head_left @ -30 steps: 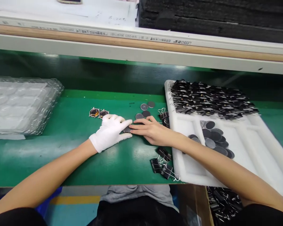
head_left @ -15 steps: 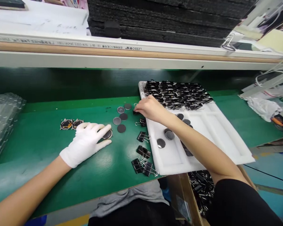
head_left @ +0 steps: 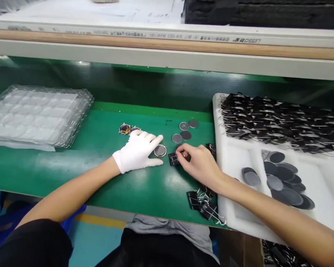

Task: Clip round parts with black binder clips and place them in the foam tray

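My left hand (head_left: 139, 151), in a white glove, lies on the green bench with thumb and forefinger spread. Between their tips is a round watch case (head_left: 160, 150) with a grey disc in it. Two more watch cases, one of them with an orange part inside (head_left: 125, 129), lie behind that hand, the nearer partly hidden by it. My bare right hand (head_left: 199, 163) pinches a black binder clip (head_left: 173, 159) just right of the disc-filled case, apart from it. Loose grey discs (head_left: 186, 135) lie beyond the right hand. More binder clips (head_left: 194, 200) lie nearer the bench edge.
On the right stands a white foam tray (head_left: 221, 148) with rows of clamped black clips (head_left: 267, 116) and loose dark discs (head_left: 284, 174). Stacked clear plastic trays (head_left: 39, 115) sit on the left. A shelf edge (head_left: 156, 52) crosses above the bench.
My right hand has moved from beside the foam tray to near the watch case, bringing a binder clip. The view has turned left. My left hand stays by the case.
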The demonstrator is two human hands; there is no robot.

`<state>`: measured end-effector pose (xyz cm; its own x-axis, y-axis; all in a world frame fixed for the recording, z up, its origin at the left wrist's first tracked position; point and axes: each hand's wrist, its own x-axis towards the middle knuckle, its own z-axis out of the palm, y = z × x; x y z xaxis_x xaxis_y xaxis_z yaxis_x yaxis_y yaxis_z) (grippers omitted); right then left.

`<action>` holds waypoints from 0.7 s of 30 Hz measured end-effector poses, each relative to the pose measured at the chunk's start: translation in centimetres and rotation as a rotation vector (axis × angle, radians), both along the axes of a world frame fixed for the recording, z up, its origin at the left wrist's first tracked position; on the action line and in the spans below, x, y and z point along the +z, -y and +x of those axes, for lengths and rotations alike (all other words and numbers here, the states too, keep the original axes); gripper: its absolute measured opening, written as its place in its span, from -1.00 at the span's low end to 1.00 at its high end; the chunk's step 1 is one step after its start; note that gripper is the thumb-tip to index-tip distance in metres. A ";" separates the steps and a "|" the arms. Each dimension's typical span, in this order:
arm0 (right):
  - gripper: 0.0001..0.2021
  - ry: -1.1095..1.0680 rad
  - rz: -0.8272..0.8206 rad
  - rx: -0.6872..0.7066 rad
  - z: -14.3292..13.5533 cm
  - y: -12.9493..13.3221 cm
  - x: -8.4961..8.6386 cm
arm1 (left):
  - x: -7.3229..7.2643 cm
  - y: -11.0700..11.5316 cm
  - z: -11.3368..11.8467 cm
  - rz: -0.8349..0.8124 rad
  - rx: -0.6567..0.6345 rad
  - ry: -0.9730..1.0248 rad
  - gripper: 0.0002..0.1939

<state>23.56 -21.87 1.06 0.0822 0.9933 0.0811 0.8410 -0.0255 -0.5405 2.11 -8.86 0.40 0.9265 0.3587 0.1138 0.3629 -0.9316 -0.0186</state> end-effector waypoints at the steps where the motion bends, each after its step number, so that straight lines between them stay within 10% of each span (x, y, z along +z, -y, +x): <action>1: -0.80 0.107 0.014 0.021 0.2 0.1 -0.1 | 0.0 0.0 0.0 -0.004 0.008 0.001 -0.29; 9: -0.64 0.288 0.219 -0.041 -0.6 -2.7 1.9 | -0.4 0.7 0.8 0.051 -0.035 -0.021 -0.55; 21: -0.50 0.215 0.084 -0.022 -2.0 -5.4 -2.5 | -1.0 2.0 1.0 0.045 -0.085 -0.007 -0.54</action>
